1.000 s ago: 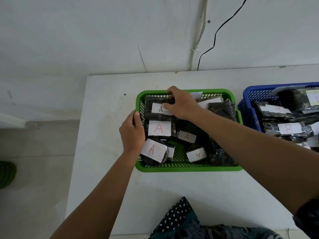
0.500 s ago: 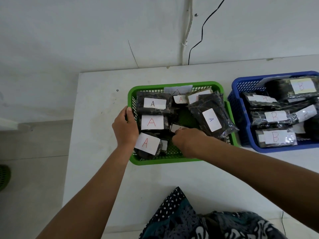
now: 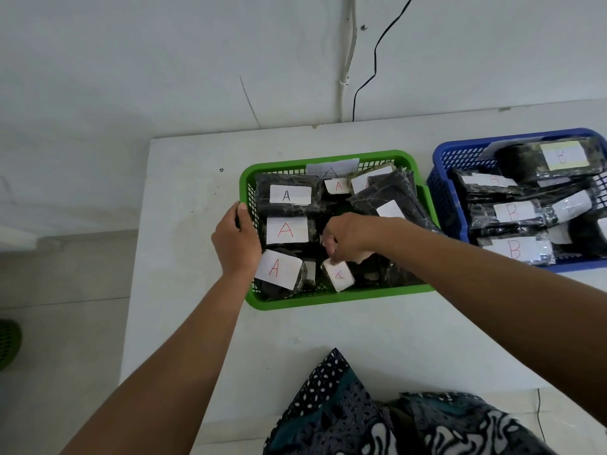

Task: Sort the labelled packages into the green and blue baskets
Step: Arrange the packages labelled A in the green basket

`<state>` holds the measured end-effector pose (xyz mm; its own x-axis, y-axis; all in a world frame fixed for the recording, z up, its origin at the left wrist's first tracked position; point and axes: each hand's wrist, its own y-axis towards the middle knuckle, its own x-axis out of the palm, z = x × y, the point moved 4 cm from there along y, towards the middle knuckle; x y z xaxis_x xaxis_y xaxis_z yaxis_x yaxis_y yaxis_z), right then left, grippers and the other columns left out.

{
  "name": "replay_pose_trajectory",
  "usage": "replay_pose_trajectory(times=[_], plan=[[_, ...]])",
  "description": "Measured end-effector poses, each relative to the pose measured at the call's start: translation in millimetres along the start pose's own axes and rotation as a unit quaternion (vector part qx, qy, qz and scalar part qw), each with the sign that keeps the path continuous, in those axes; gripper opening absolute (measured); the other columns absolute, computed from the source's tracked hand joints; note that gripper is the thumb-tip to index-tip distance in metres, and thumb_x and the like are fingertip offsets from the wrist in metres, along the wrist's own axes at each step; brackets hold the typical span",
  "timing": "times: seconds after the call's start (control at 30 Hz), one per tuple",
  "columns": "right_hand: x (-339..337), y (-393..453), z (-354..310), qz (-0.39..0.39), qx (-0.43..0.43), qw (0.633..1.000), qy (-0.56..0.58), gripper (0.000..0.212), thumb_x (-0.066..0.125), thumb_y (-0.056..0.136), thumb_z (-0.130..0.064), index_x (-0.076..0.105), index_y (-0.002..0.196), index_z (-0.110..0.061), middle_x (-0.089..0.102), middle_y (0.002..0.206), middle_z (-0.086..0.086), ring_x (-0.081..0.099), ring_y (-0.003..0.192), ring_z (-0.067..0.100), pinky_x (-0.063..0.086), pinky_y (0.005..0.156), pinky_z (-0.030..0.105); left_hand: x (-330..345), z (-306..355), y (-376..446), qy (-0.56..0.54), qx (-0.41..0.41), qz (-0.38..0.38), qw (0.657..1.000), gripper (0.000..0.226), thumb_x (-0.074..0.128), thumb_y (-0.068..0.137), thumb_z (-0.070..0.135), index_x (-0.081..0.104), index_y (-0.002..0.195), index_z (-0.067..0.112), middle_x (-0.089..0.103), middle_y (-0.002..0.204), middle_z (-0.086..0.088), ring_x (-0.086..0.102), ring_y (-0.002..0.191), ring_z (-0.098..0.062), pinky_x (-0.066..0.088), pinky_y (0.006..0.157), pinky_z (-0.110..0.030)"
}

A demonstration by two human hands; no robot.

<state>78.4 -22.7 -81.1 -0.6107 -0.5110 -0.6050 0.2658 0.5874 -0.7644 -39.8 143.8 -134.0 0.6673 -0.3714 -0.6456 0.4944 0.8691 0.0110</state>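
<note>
Here, the left hand (image 3: 237,242) grips the green basket (image 3: 331,298) rim at nine o'clock to steady it, while the right hand (image 3: 348,238), curled, pinches an A package (image 3: 338,274); better to seat it flat, label up.

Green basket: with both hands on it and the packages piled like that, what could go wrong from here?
1. The green basket is crowded; a large package leans over its right rim and might slide out if jostled.
2. The right hand is pinching a small package whose label sits skewed, so it could be misread.
3. The left hand grips only the left rim; a tug could shift the basket toward the blue basket.
</note>
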Motion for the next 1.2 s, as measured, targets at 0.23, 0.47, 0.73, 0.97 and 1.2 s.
replay_pose_trajectory(times=[0.23, 0.47, 0.73, 0.97, 1.2], plan=[[7.9, 12.6, -5.1, -0.024, 0.016, 0.999, -0.023, 0.032, 0.063, 0.096, -0.037, 0.067, 0.113, -0.01, 0.066, 0.114, 0.007, 0.064, 0.102, 0.027, 0.055, 0.09, 0.038, 1.0, -1.2, 0.1, -0.003, -0.002, 0.0, 1.0, 0.038, 0.035, 0.106, 0.031, 0.061, 0.084, 0.014, 0.062, 0.072, 0.005, 0.054, 0.062, -0.007, 0.035, 0.054, -0.012], [19.2, 23.3, 0.7, 0.007, 0.088, 0.995, -0.046, 0.015, 0.055, 0.096, -0.024, 0.052, 0.088, -0.011, 0.054, 0.081, 0.004, 0.054, 0.06, 0.015, 0.039, 0.047, 0.026, 1.8, -2.4, 1.4, -0.015, -0.006, 0.002, 1.0, 0.039, 0.035, 0.106, 0.032, 0.061, 0.085, 0.013, 0.065, 0.074, 0.0, 0.061, 0.07, -0.022, 0.051, 0.066, -0.04], [22.1, 18.7, -2.1, -0.057, 0.106, 0.993, -0.012, 0.031, 0.045, 0.098, -0.007, 0.051, 0.127, 0.002, 0.059, 0.097, 0.018, 0.068, 0.07, 0.027, 0.062, 0.06, 0.035, 0.8, -2.7, 1.0, -0.014, -0.013, 0.013, 1.0, 0.035, 0.037, 0.106, 0.03, 0.062, 0.087, 0.014, 0.062, 0.076, 0.004, 0.052, 0.069, -0.016, 0.029, 0.06, -0.022], [23.6, 12.2, -0.7, -0.004, 0.065, 0.997, -0.029, 0.045, 0.074, 0.09, -0.028, 0.056, 0.126, -0.007, 0.06, 0.117, 0.011, 0.063, 0.098, 0.026, 0.047, 0.072, 0.03, 1.5, -2.5, 0.4, -0.022, -0.011, 0.0, 1.0, 0.039, 0.035, 0.106, 0.033, 0.067, 0.095, 0.014, 0.07, 0.085, 0.0, 0.062, 0.077, -0.018, 0.05, 0.068, -0.03], [20.3, 12.4, 13.1, 0.058, 0.108, 0.986, 0.112, 0.022, 0.066, 0.093, -0.024, 0.055, 0.082, -0.009, 0.057, 0.084, 0.005, 0.056, 0.072, 0.02, 0.047, 0.063, 0.029, -0.2, 1.3, 0.1, -0.013, -0.01, -0.009, 1.0, 0.037, 0.035, 0.106, 0.031, 0.064, 0.091, 0.014, 0.067, 0.08, 0.001, 0.059, 0.07, -0.013, 0.04, 0.058, -0.013]])
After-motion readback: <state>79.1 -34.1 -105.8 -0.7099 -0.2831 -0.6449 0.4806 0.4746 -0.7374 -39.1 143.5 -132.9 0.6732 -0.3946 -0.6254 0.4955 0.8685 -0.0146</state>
